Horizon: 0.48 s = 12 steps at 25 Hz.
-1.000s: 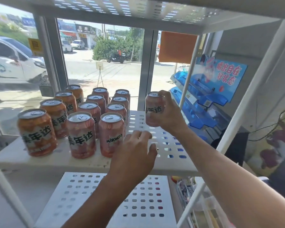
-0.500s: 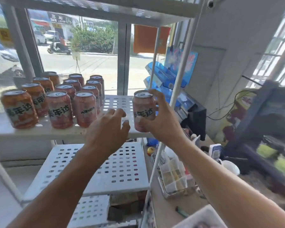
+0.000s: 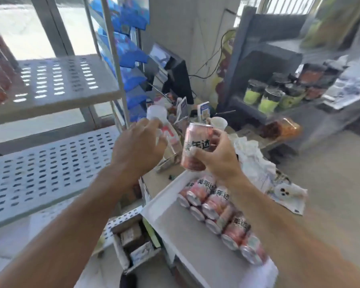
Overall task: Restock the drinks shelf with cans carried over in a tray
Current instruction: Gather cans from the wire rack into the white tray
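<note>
Right now the right hand (image 3: 217, 156) is gripping one orange can (image 3: 195, 147), fingers curled round its body, holding it tilted above the far end of the white tray (image 3: 175, 227). The left hand (image 3: 138, 146) is hovering just beside it, fingers loosely bent and holding nothing, so far as the blur lets me judge. The remaining cans (image 3: 220, 213) are lying on their sides in a row along the tray's right edge.

The risks, as I judge them: the tray is sitting partly off the counter (image 3: 154, 185), so a knock from either forearm could be tipping it; the lying cans could be rolling once a neighbour is lifted out; and the tilted can could be slipping from a one-handed grip while swinging across to the shelf (image 3: 60, 80).

Standing in the way are the shelf's upright post (image 3: 112, 59), a clear plastic bottle (image 3: 164, 132) just behind the left hand, and a white cup (image 3: 218, 122) behind the can. Crumpled paper (image 3: 252, 156) is lying beside the tray, and an open cardboard box (image 3: 133, 246) is sitting below.
</note>
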### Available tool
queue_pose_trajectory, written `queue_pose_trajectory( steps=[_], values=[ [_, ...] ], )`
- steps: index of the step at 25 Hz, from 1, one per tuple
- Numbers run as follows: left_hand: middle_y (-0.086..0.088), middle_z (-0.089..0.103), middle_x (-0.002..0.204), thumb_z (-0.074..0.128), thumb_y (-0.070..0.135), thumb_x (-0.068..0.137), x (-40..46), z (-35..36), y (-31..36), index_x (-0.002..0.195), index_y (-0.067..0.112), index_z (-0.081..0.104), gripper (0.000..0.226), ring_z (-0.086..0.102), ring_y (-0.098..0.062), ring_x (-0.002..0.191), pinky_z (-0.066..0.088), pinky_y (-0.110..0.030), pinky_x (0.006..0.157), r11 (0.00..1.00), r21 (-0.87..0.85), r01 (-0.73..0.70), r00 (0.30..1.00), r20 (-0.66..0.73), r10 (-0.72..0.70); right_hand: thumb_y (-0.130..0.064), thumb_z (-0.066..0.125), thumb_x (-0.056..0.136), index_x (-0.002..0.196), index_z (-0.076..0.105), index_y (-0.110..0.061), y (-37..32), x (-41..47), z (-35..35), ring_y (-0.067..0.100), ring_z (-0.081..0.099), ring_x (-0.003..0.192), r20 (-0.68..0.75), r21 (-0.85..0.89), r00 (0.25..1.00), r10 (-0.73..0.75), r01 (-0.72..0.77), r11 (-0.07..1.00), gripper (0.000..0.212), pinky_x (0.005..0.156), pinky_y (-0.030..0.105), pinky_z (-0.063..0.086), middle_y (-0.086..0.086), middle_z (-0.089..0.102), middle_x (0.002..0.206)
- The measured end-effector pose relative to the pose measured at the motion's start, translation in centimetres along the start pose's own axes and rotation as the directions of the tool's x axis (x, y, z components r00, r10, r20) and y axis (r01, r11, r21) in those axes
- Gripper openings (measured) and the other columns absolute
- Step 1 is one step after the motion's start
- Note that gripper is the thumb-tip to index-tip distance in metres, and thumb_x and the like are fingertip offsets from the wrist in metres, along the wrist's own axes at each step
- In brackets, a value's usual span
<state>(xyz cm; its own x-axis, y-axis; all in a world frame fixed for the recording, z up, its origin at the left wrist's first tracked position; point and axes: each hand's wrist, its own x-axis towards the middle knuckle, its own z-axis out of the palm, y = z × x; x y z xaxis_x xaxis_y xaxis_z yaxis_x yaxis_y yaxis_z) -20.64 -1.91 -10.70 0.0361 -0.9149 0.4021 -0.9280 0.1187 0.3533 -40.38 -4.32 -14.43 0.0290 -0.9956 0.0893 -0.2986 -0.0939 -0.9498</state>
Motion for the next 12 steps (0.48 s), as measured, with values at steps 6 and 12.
queue_pose_trajectory(
  steps=[6, 12],
  values=[
    [-0.001, 0.061, 0.109, 0.045, 0.035, 0.096, -1.7, 6.2, 6.0, 0.112, 0.020, 0.056, 0.025, 0.057, -0.022, 0.094, 0.044, -0.035, 0.070, 0.988, -0.078, -0.135, 0.973, 0.177, 0.147, -0.033, 0.080, 0.068, 0.111, 0.051, -0.025, 8.4, -4.1, -6.5, 0.013, 0.062, 0.095, -0.235, -0.030, 0.891, 0.390, -0.407, 0.913, 0.052, 0.085, 0.037, 0.056, -0.003, 0.063, 0.105],
    [-0.003, 0.060, 0.110, 0.042, 0.036, 0.096, -3.0, 9.0, 8.6, 0.118, 0.019, 0.053, 0.030, 0.058, -0.024, 0.097, 0.052, -0.043, 0.076, 0.976, -0.077, -0.202, 0.938, 0.273, 0.216, -0.034, 0.080, 0.072, 0.098, 0.064, -0.018, 14.9, -7.7, -6.8, 0.022, 0.065, 0.088, -0.291, -0.039, 0.717, 0.633, -0.670, 0.741, 0.034, 0.081, 0.035, 0.055, 0.005, 0.070, 0.099]
  ],
)
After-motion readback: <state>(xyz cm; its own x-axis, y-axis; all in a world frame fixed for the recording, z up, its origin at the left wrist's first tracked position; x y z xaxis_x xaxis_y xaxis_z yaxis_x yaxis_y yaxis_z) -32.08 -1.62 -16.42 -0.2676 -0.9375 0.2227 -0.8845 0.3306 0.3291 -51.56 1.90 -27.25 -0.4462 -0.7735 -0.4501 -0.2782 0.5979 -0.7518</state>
